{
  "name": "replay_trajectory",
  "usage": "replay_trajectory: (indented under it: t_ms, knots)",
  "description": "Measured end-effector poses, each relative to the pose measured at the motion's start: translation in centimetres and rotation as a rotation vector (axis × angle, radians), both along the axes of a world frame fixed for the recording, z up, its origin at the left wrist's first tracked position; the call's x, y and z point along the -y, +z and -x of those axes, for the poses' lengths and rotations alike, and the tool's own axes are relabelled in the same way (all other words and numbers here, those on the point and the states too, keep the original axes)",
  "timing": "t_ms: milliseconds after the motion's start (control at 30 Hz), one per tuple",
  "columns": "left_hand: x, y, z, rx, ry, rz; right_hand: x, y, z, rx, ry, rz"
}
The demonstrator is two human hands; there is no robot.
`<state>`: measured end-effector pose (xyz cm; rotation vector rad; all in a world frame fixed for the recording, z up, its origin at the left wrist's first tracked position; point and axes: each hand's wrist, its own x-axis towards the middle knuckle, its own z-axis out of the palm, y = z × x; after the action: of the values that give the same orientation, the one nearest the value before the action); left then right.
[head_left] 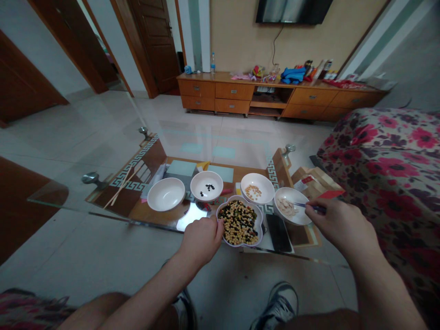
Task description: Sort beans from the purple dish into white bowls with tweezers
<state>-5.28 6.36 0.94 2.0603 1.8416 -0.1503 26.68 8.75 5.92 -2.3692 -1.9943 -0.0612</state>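
Glass table (65, 198) edge, open floor (220, 286) beyond | our left hand (201, 241) curled against bean dish (239, 223) | our right hand (340, 227) clamped on chopsticks (311, 206)

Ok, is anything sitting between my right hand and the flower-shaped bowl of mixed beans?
Yes. The white bowl of pale flakes sits right in that gap, with your right hand reaching over it, and a black phone lies on the table just below it, next to the flower-shaped bowl of mixed beans.
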Motion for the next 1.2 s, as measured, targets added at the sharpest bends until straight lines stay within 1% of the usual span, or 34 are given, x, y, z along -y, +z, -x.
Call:
replay_trajectory:
  t_ms: [67, 133, 233, 300, 367, 467, 600, 800, 1033, 1200]
  knots:
    - [0.0, 0.0, 0.0, 0.000, 0.004, 0.001, 0.0, 0.2, 0.2, -0.016, -0.030, -0.044]
    - [0.0, -0.1, 0.0, 0.000, 0.008, 0.005, 0.0, 0.4, 0.6, -0.077, -0.020, -0.108]
    - [0.0, -0.2, 0.0, 0.000, 0.009, 0.001, 0.0, 0.4, 1.4, -0.255, 0.017, -0.199]
    - [0.0, -0.2, 0.0, 0.000, 0.004, -0.007, 0.0, 0.4, 2.1, -0.392, 0.064, -0.214]
    - [0.0, -0.2, 0.0, -0.001, -0.001, -0.009, 0.0, 0.5, 3.0, -0.514, 0.147, -0.172]
    - [0.0, -0.1, 0.0, 0.002, -0.002, -0.001, 0.2, 0.6, 4.2, -0.641, 0.261, -0.046]
    - [0.0, -0.1, 0.0, 0.001, -0.006, -0.003, 0.3, 0.3, 5.3, -0.684, 0.317, 0.084]
    - [0.0, -0.1, 0.1, 0.005, -0.005, -0.001, 0.3, -0.7, 5.9, -0.694, 0.396, 0.286]
    - [0.0, 0.0, 0.0, 0.003, 0.003, 0.004, 0.5, -1.1, 6.0, -0.660, 0.450, 0.391]
    - [0.0, -0.2, 0.1, 0.000, -0.005, -0.012, 0.5, -1.4, 6.0, -0.619, 0.449, 0.390]
